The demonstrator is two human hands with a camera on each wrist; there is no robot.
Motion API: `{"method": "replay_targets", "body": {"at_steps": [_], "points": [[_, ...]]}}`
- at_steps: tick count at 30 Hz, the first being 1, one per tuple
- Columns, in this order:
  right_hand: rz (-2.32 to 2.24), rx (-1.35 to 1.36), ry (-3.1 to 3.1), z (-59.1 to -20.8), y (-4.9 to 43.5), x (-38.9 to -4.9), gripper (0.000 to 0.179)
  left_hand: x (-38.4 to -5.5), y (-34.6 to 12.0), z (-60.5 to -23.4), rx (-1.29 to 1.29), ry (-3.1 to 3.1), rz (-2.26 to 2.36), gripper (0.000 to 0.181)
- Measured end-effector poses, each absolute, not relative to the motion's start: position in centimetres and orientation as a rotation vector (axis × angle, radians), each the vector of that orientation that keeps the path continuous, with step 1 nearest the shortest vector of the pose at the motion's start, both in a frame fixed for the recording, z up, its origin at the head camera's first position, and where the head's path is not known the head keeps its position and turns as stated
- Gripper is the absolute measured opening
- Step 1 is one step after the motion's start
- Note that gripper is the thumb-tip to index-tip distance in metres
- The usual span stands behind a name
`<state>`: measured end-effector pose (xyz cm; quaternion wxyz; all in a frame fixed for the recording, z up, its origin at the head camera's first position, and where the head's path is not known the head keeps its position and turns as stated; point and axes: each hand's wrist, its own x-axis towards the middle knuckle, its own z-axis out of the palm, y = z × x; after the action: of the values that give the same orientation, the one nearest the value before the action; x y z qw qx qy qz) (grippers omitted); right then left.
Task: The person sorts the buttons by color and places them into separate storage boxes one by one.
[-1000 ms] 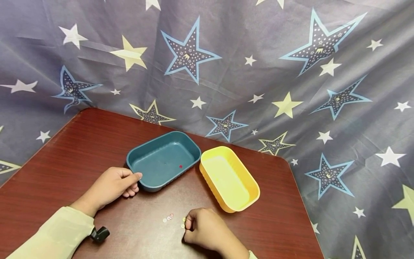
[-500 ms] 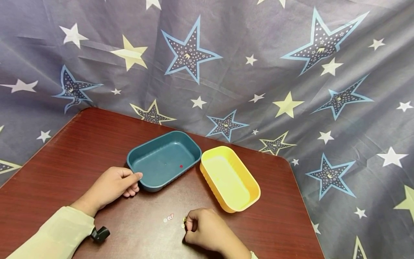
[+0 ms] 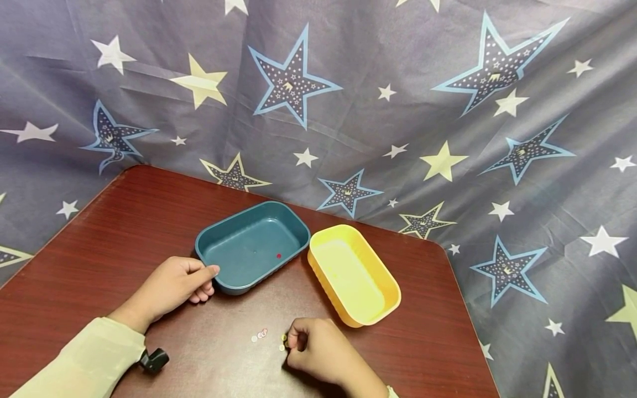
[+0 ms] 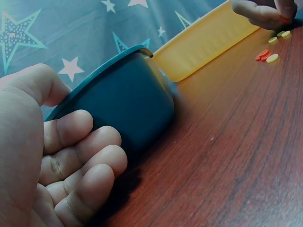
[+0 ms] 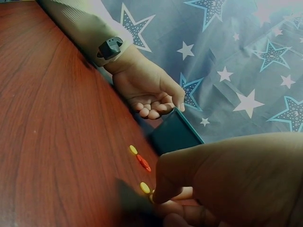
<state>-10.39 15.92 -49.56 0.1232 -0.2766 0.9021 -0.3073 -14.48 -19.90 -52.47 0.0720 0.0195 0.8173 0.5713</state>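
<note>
Teal tray sits mid-counter w/ a red chip inside, yellow tray touching its right side. Left hand grips the teal tray's near corner, thumb on rim, fingers curled vs. the wall. Right hand has fingers curled at small yellow chips; can't tell if pinching one. More chips lie just left.

Tabletop: reddish-brown wood-grain laminate, smooth, semi-gloss. Teal rectangular plastic tray: smooth moulded plastic, satin sheen. Yellow rectangular plastic tray: same smooth plastic, outer wall finely ribbed. Small round yellow and red chips: smooth, plastic-like, material uncertain. Grey-blue star-printed cloth backdrop: matt woven fabric, creased. Pale green sleeve: matt ribbed cloth.
</note>
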Motion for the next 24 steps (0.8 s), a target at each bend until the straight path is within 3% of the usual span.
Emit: {"method": "replay_targets", "body": {"at_steps": [9, 24], "points": [[-0.959, -0.755, 2.595, -49.18, 15.77, -10.32, 0.018, -14.53, -19.95, -52.58, 0.058, 2.446, 1.722, 0.047], [-0.969, -0.81, 2.641, -49.21, 15.62, -10.58, 0.023, -14.6, -19.98, -52.63, 0.055, 2.451, 1.714, 0.049]]}}
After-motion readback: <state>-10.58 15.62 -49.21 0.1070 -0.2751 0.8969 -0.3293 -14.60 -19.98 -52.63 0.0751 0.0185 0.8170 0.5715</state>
